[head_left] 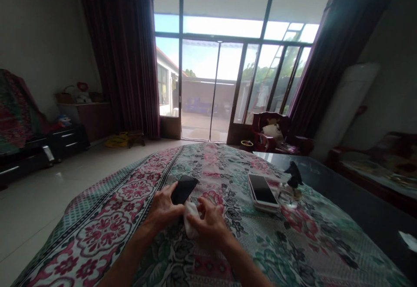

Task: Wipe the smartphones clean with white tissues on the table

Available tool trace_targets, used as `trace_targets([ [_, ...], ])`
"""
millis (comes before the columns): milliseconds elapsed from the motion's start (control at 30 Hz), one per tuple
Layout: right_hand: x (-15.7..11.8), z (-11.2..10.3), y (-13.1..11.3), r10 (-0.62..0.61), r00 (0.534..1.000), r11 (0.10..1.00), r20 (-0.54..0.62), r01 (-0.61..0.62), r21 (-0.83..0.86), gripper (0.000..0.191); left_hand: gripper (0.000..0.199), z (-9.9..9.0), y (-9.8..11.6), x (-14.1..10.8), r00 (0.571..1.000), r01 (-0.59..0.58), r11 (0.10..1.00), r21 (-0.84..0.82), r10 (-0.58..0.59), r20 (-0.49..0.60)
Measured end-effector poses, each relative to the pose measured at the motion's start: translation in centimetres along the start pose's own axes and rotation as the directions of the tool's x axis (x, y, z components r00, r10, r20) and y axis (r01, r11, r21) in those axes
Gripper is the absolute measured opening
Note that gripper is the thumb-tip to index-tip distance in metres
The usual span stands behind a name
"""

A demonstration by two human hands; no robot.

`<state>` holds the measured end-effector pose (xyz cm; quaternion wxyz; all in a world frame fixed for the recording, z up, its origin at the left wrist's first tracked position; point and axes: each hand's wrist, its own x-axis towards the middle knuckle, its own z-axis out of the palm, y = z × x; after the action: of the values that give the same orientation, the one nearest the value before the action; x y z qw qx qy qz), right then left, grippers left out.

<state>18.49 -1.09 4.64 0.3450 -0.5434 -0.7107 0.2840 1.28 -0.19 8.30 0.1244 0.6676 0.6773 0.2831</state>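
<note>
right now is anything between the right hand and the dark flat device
Only the white wad held by the right hand shows between that hand and the dark flat device in the left hand; nothing else visible intervenes.

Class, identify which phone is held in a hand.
The black phone, in the left hand; the pale-edged phone lies farther right, touched by neither hand.

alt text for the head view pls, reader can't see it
A person's left hand holds a dark phone-like slab over a floral cloth, the right hand a white wad by its near end. To their right are a white-edged phone and a clear, black-topped container; beyond, a bright glass door.
</note>
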Motion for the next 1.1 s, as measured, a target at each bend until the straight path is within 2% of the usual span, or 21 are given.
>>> trace_targets([
  [33,-0.2,0.3,-0.1,-0.05,0.999,0.997,-0.021,0.048,-0.061,0.05,0.074,0.0,-0.2,0.1,1.0,0.013,1.0,0.004,-0.013,-0.006],
  [100,-0.2,0.0,0.0,-0.108,0.994,0.986,0.01,0.108,-0.128,0.045,0.073,0.3,-0.3,0.1,1.0,0.018,1.0,0.009,-0.018,0.004],
  [167,0.1,-1.8,0.6,-0.048,0.99,0.987,0.136,0.068,-0.146,0.04,0.074,0.7,0.0,-0.1,1.0,0.013,1.0,0.021,-0.014,0.027],
  [200,0.3,-3.2,1.1,-0.017,0.989,0.988,0.15,0.04,-0.149,0.04,0.074,1.0,0.3,-0.2,0.999,0.012,1.0,0.026,-0.013,0.041],
  [300,0.9,-7.6,2.3,0.055,0.995,0.949,0.078,-0.028,-0.314,0.035,0.074,1.7,1.1,-0.9,0.996,0.002,1.0,0.021,-0.004,0.09],
  [400,1.2,-9.8,1.8,-0.067,0.989,0.911,-0.129,0.008,-0.413,0.038,0.073,2.6,1.8,-1.5,0.991,-0.013,1.0,0.021,0.01,0.13],
  [467,1.1,-9.3,0.6,-0.068,0.991,0.927,-0.117,0.019,-0.375,0.03,0.072,3.2,2.1,-1.9,0.991,-0.016,0.999,0.049,0.009,0.134],
  [533,0.8,-7.8,-0.6,-0.063,0.998,0.937,-0.003,0.058,-0.344,0.024,0.073,3.7,2.1,-2.1,0.99,-0.025,0.997,0.074,0.014,0.139],
  [633,0.1,-5.0,-1.2,-0.177,0.977,0.876,-0.121,0.1,-0.471,0.034,0.077,4.1,2.0,-2.3,0.988,-0.038,0.995,0.091,0.024,0.151],
  [767,-0.3,-3.1,0.3,-0.18,0.981,0.84,-0.072,0.115,-0.53,0.029,0.072,4.0,1.7,-2.4,0.988,-0.039,0.998,0.057,0.03,0.153],
  [867,0.3,-3.6,1.5,-0.091,0.994,0.824,-0.063,0.039,-0.566,0.022,0.058,3.5,1.5,-2.0,0.989,-0.022,0.997,-0.068,0.031,0.143],
  [933,0.7,-4.5,1.9,-0.021,0.995,0.806,-0.1,-0.042,-0.59,0.019,0.051,3.2,1.1,-1.5,0.989,0.012,0.991,-0.13,0.007,0.147],
  [1100,1.2,-7.0,2.3,0.075,0.979,0.799,-0.188,-0.172,-0.576,0.02,0.053,3.0,0.4,-0.8,0.985,0.077,0.981,-0.177,-0.048,0.163],
])
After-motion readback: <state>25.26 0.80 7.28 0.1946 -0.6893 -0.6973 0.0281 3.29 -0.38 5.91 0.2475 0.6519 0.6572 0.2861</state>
